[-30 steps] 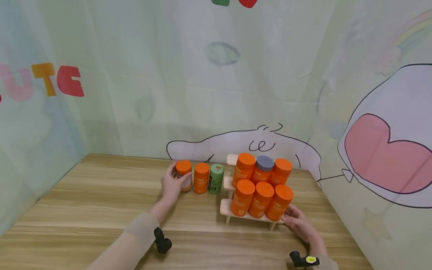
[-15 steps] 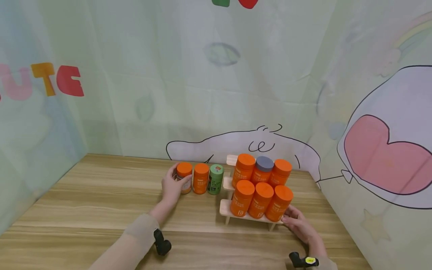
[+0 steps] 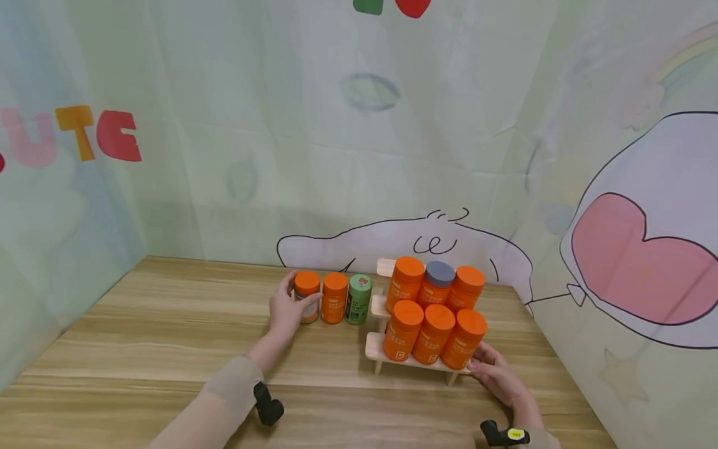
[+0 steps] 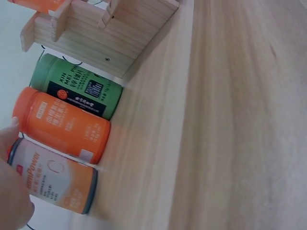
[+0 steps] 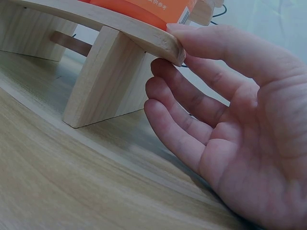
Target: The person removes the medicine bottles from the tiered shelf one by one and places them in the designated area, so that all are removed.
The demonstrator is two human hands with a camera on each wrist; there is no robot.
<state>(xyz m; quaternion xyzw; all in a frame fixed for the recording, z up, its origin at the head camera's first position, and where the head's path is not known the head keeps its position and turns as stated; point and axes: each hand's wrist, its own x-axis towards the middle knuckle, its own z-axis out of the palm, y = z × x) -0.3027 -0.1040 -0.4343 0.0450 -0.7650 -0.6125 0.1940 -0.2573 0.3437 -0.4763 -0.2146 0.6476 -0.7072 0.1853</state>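
Observation:
An orange-lidded jar with a pale label stands upright on the table at the left end of a short row. My left hand holds it, thumb on the near side and fingers behind, partly hidden. Right beside it stand an all-orange jar and a green jar. To the right is a stepped wooden rack, its lower two steps filled with orange jars, one having a grey-blue lid. My right hand pinches the right end of the rack's lowest board, thumb above, fingers below.
The wood-grain table reaches back to a printed cloth hanging behind and at both sides. The rack's top step shows at its left end. Black wrist mounts sit on both forearms.
My left hand and the pale-labelled jar have shifted very slightly right, towards the orange jar. The right hand keeps its place on the rack.

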